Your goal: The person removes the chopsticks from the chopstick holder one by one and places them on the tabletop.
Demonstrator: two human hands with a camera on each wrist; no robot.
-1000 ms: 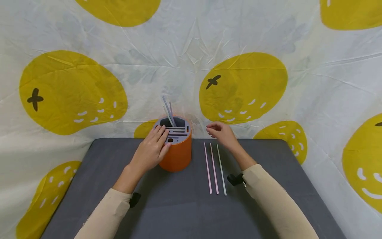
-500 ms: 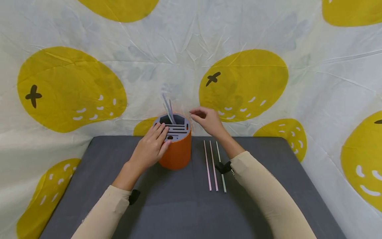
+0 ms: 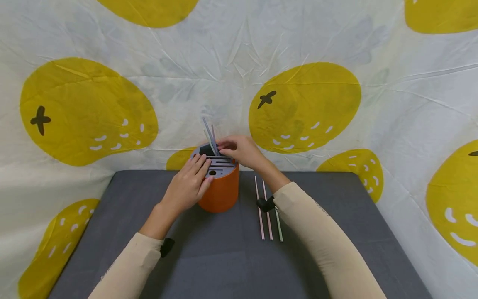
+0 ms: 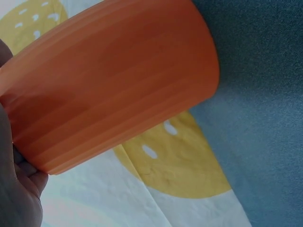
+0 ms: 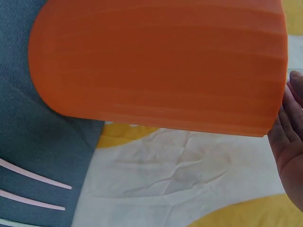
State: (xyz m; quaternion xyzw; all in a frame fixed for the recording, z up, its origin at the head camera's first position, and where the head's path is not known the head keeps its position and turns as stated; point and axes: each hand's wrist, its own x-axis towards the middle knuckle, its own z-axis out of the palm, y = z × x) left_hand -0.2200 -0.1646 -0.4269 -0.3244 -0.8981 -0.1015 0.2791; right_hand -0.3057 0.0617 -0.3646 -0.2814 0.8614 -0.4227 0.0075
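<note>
A round orange knife block point(image 3: 220, 195), its grey top cut with slots and a larger opening at the back, stands on the dark table. Several thin pastel sticks point(image 3: 208, 135), much like chopsticks, lean in that opening. My left hand point(image 3: 188, 178) rests on the left of the top with its fingers stretched over it and the thumb along the front rim. My right hand point(image 3: 242, 151) is over the back right of the top, its fingertips close beside the sticks. Whether they touch is too small to tell. The left wrist view shows the block's orange wall point(image 4: 113, 85) close up.
Two pink sticks point(image 3: 260, 220) point(image 3: 269, 226) and a pale green stick point(image 3: 279, 226) lie side by side on the table point(image 3: 209, 257), right of the block and partly under my right forearm. A white cloth point(image 3: 209, 62) with yellow fruit prints hangs behind.
My right hand has moved left from above the loose sticks to the block's back opening, beside the standing sticks. My left hand stays on the block.
</note>
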